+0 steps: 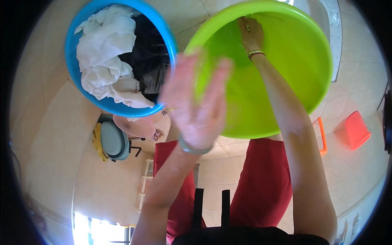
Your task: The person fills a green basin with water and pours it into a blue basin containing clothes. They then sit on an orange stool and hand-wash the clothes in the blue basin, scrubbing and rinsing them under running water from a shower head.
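My left hand (196, 102) is raised over the near left rim of a large lime-green tub (294, 85). Motion blurs it, but its fingers are spread and nothing shows in them; a pale bangle circles the wrist. Deep inside the tub, by its far wall, is my right hand (252, 34), fingers curled and their tips hidden. I cannot make out what they hold, if anything. To the left stands a blue tub (71, 53) with crumpled white cloth (104, 45) and dark cloth (149, 45) in it.
A pink basin (134, 126) and a grey-blue lidded bin (112, 139) with yellow cloth (98, 141) stand below the blue tub. At right are a red plastic item (357, 130) and an orange bar (322, 136). A white ridged-edged fixture (332, 36) borders the green tub.
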`<state>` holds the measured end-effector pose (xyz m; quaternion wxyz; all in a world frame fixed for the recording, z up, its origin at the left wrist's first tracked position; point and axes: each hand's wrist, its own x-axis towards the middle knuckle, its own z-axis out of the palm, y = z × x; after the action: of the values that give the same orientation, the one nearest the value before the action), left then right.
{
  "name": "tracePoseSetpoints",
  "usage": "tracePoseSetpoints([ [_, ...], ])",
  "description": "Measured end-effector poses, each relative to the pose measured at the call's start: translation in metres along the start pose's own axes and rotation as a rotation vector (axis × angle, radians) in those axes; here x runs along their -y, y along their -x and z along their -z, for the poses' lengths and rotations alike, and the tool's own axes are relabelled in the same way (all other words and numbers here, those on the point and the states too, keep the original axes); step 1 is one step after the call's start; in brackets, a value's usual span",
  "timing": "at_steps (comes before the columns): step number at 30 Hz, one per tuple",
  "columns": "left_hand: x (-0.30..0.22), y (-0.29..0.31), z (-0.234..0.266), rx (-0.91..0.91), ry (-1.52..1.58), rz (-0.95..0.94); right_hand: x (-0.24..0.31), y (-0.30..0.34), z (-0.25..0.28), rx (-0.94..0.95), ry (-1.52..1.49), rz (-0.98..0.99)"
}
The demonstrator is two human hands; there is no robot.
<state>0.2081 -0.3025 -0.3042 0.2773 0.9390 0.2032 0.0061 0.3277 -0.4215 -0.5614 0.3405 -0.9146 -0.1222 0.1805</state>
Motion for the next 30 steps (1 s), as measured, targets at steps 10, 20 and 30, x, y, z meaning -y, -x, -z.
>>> tracePoseSetpoints([
  [10,0.027,-0.003,-0.017,-0.142,0.325,0.237,0.149,0.080,0.017,0.448,-0.150,-0.382],
  [20,-0.032,-0.033,0.005,-0.091,0.421,0.042,0.030,0.126,0.118,1.051,0.646,0.226],
  [30,-0.049,-0.030,-0.014,-0.051,0.535,-0.136,-0.090,0.130,0.029,0.438,0.410,-0.320],
])
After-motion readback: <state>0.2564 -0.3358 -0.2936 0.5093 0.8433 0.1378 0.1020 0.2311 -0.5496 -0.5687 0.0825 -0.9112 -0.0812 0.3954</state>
